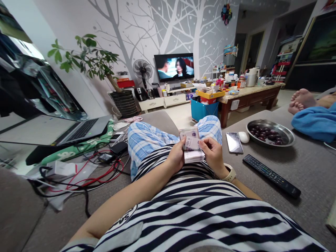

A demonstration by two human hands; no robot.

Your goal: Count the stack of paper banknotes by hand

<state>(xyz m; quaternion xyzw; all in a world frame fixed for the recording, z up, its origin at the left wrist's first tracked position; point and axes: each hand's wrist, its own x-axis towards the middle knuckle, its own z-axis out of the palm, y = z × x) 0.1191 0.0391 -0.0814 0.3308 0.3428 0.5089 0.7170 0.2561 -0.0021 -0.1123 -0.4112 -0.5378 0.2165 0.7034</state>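
Observation:
I sit on a grey sofa in a striped shirt and blue plaid trousers. A thick stack of banknotes rests over my lap, held between both hands. My left hand grips the stack's left side, fingers closed round it. My right hand, with a pale watch on its wrist, pinches the top note from the right, which is folded upward.
On the sofa to my right lie a phone, a white mouse, a black remote and a metal bowl of dark fruit. Another person's bare feet rest at far right. A laptop and tangled cables sit on my left.

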